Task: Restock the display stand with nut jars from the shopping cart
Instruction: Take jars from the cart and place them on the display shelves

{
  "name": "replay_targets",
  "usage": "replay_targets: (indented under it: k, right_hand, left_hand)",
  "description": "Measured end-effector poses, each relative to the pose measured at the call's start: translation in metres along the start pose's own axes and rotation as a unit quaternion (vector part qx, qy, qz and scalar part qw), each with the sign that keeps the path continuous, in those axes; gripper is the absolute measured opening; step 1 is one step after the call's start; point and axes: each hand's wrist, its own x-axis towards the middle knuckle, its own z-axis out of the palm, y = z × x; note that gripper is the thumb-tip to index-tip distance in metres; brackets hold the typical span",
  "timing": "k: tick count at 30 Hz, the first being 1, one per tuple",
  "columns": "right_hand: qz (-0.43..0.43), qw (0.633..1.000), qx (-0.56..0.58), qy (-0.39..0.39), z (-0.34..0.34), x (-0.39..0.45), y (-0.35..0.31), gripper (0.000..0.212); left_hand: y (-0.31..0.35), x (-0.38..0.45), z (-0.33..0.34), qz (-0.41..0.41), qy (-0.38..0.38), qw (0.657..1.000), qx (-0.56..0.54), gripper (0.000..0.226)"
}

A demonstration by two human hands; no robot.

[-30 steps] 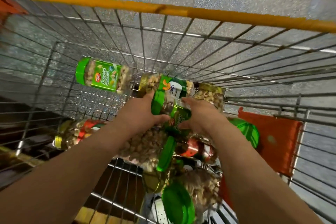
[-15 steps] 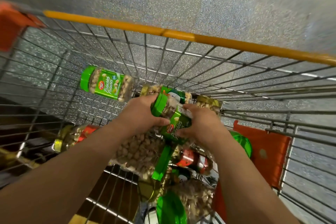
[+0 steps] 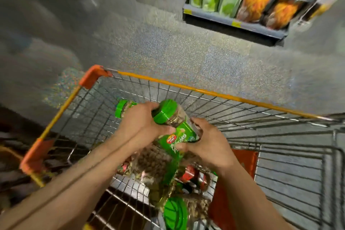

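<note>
Over the wire shopping cart (image 3: 214,93) I hold one green-lidded pistachio jar (image 3: 174,124), tilted with its lid up and to the left. My left hand (image 3: 139,124) grips it near the lid. My right hand (image 3: 207,144) grips its lower end. Under the jar, several more nut jars (image 3: 188,175) lie heaped in the cart, some with green lids, some with red labels. Another green-lidded jar (image 3: 122,108) lies on the cart floor behind my left hand, partly hidden by it.
The cart has an orange rim and orange corner guards (image 3: 93,75). An orange child-seat flap (image 3: 244,162) stands at the right. A store shelf (image 3: 237,22) with green and orange packets is across the speckled floor at the upper right.
Both hands have lifted the jar up out of the heap. My view has swung upward, so the floor and the far shelf now show.
</note>
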Motion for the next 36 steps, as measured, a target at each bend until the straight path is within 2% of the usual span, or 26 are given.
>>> replay_targets:
  k: [5,10,12,14,16,18,20,22,25,31,36]
  right_hand:
    - [-0.049,0.998,0.029,0.029,0.004,-0.065,-0.045,0.090]
    - [-0.093,0.993,0.058,0.036,0.015,-0.138,-0.085,0.080]
    - [-0.116,0.990,0.066,0.033,0.022,-0.169,-0.099,0.083]
    - [-0.152,0.988,0.025,0.030,0.031,-0.205,-0.112,0.080]
    - [-0.175,0.983,0.033,0.044,0.040,-0.243,-0.121,0.085]
    - [-0.185,0.981,0.053,0.040,0.051,-0.276,-0.128,0.083]
    - [-0.190,0.979,0.066,0.039,0.063,-0.309,-0.131,0.090]
    - [-0.198,0.977,0.071,0.044,0.073,-0.338,-0.135,0.095]
    - [-0.214,0.974,0.068,0.037,0.081,-0.375,-0.142,0.091]
    - [-0.273,0.959,0.071,0.007,0.100,-0.439,-0.165,0.085]
    - [-0.323,0.944,0.060,-0.030,0.114,-0.474,-0.181,0.065]
  left_hand:
    - [0.004,-0.069,-0.052,0.009,0.057,0.998,-0.036,0.079]
    - [0.001,-0.158,-0.092,0.020,0.110,0.992,-0.065,0.076]
    - [-0.002,-0.198,-0.107,0.027,0.133,0.988,-0.079,0.076]
    - [-0.006,-0.238,-0.120,0.035,0.162,0.983,-0.078,0.075]
    - [-0.011,-0.278,-0.131,0.040,0.188,0.978,-0.086,0.075]
    - [-0.013,-0.314,-0.138,0.057,0.216,0.969,-0.101,0.086]
    - [-0.018,-0.352,-0.142,0.082,0.245,0.960,-0.112,0.092]
    - [-0.019,-0.390,-0.146,0.094,0.266,0.953,-0.108,0.085]
    - [-0.021,-0.438,-0.155,0.084,0.283,0.950,-0.099,0.080]
    - [-0.033,-0.517,-0.173,0.048,0.349,0.930,-0.108,0.099]
    - [-0.041,-0.578,-0.179,0.022,0.409,0.905,-0.115,0.098]
